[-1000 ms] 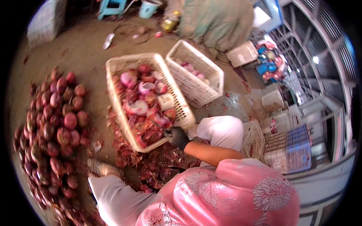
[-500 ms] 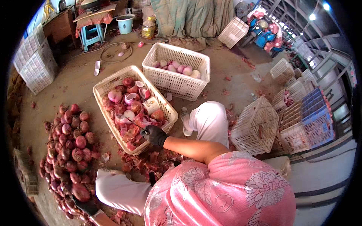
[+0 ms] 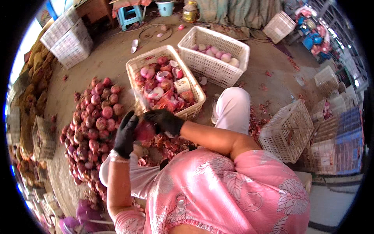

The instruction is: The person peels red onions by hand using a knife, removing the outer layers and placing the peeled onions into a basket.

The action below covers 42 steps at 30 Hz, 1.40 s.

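My left hand (image 3: pixel 125 134), in a black glove, holds a large red onion (image 3: pixel 145 131) in front of my knees. Against the onion's right side is my right hand (image 3: pixel 163 120), also gloved in black, with its fingers curled. The knife seen in it earlier is hardly distinguishable now; a pale blur lies just beyond the fingers. A heap of unpeeled red onions (image 3: pixel 93 124) lies on the floor to the left. Just beyond my hands stands a cream plastic crate (image 3: pixel 198 93) with onions, red skins and a white cup (image 3: pixel 181 85) in it.
A second crate (image 3: pixel 212 72) behind it holds peeled onions (image 3: pixel 218 54). At the right are an upturned crate (image 3: pixel 288 132) and stacked blue and white crates (image 3: pixel 343 140). Loose skins (image 3: pixel 167 146) litter the floor by my legs. White crates (image 3: pixel 70 43) stand far left.
My left hand has come up from the onion heap with a red onion and met my right hand before the crate. The knife blade, clear before, is now blurred or hidden. The view has shifted left.
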Each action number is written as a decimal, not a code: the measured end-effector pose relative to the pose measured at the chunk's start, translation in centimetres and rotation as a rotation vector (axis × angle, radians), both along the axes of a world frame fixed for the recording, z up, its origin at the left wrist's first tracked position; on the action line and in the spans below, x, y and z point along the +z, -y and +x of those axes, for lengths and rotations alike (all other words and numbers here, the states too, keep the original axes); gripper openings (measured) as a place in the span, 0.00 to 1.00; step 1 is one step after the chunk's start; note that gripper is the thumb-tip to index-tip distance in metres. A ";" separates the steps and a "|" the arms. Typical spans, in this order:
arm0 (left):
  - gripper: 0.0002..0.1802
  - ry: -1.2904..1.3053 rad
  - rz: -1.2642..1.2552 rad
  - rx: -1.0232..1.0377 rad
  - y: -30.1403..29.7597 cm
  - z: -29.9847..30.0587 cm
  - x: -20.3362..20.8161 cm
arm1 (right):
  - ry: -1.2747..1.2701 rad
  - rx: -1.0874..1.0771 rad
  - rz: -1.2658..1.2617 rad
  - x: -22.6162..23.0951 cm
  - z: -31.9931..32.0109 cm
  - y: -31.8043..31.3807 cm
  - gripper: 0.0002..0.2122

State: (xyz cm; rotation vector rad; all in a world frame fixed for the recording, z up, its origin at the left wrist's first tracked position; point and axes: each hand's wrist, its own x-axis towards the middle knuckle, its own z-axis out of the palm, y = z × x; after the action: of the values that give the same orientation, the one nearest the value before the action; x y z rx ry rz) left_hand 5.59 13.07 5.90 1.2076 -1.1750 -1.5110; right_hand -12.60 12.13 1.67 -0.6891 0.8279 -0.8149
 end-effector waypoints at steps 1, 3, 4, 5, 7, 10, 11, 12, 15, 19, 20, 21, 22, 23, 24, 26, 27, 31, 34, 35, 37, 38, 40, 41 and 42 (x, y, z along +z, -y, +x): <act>0.30 -0.092 0.206 0.004 -1.1 -1.7 1.5 | 0.109 -0.059 0.035 -2.1 -1.3 0.0 0.07; 0.29 -0.363 0.236 -0.213 -1.8 -0.7 -2.4 | 0.155 -0.165 0.119 -4.0 -2.0 -0.4 0.09; 0.28 -0.299 0.183 -0.190 -2.4 -1.2 -5.0 | 0.259 -0.249 0.208 -6.3 -2.0 0.2 0.09; 0.28 -0.317 0.032 -0.204 -3.3 -3.6 -4.2 | 0.168 -0.227 0.176 -6.8 -2.5 -0.4 0.09; 0.28 -0.262 0.179 -0.124 -4.1 -4.7 -7.0 | -0.127 -0.151 -0.038 -7.3 -3.8 -1.6 0.08; 0.26 -0.280 0.261 -0.064 -4.1 -4.3 -8.7 | -0.547 -0.015 -0.430 -8.5 -4.6 -2.0 0.08; 0.26 -0.271 0.286 -0.034 -4.0 -4.0 -9.1 | -0.569 0.014 -0.465 -8.8 -4.8 -2.0 0.09; 0.26 -0.265 0.279 -0.027 -4.0 -3.4 -10.2 | -0.699 0.088 -0.525 -9.5 -5.5 -1.9 0.11; 0.25 -0.204 0.261 0.007 -3.7 -2.9 -12.4 | -0.979 0.273 -0.768 -10.0 -7.7 -1.9 0.13; 0.26 -0.138 0.230 0.017 -2.2 -2.6 -15.9 | -1.126 0.514 -0.903 -9.9 -9.1 -2.2 0.13; 0.28 -0.153 0.260 0.032 -2.0 -2.5 -16.2 | -1.190 0.612 -0.896 -8.9 -8.9 -2.3 0.13; 0.31 -0.172 0.289 0.045 -1.9 -2.5 -16.5 | -1.186 0.602 -0.882 -7.8 -8.7 -2.3 0.12; 0.31 -0.159 0.320 0.042 -1.7 -2.7 -16.4 | -1.187 0.590 -0.866 -6.8 -8.3 -2.4 0.12; 0.31 -0.146 0.351 0.041 -1.6 -2.6 -16.2 | -1.186 0.580 -0.851 -6.4 -8.0 -2.3 0.12; 0.32 -0.131 0.381 0.040 -1.5 -2.6 -15.9 | -1.223 0.606 -0.843 -6.7 -7.8 -2.1 0.12; 0.25 -0.133 0.332 0.016 -1.4 -2.6 -15.8 | -1.294 0.664 -0.827 -7.9 -7.5 -1.3 0.12; 0.22 -0.131 0.307 0.005 -1.5 -2.4 -15.7 | -1.299 0.687 -0.845 -8.8 -7.2 -0.9 0.12; 0.25 -0.131 0.337 0.044 -1.4 -2.2 -15.4 | -1.315 0.753 -0.805 -10.6 -4.8 1.0 0.14; 0.24 -0.131 0.269 0.023 -1.6 -2.8 -12.9 | -1.060 0.790 -0.831 -8.1 -2.4 2.3 0.14; 0.24 -0.164 0.306 0.007 -1.8 -2.5 -14.0 | -1.046 0.884 -0.781 -7.6 -2.0 2.8 0.15; 0.25 -0.152 0.287 -0.076 -0.5 -3.6 -15.3 | -0.808 0.740 -0.704 -22.4 -3.9 4.8 0.12; 0.26 -0.102 0.260 -0.048 -0.8 -3.1 -16.1 | -0.829 0.728 -0.720 -22.3 -3.1 5.4 0.12; 0.28 -0.214 0.214 -0.002 -1.5 -3.3 -14.0 | -0.885 0.693 -0.751 -19.9 -2.0 5.0 0.12; 0.29 -0.173 0.187 -0.017 -1.7 -3.0 -14.2 | -0.904 0.685 -0.771 -18.5 -1.3 4.2 0.13; 0.30 -0.133 0.162 -0.039 -1.6 -2.8 -14.9 | -0.928 0.672 -0.785 -17.4 -1.0 3.5 0.15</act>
State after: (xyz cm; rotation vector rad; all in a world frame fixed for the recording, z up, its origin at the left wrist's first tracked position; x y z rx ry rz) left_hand 2.80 14.69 -9.05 1.1753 -1.0094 -1.7160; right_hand -13.59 8.66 -15.74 -2.0073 0.9780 -0.1252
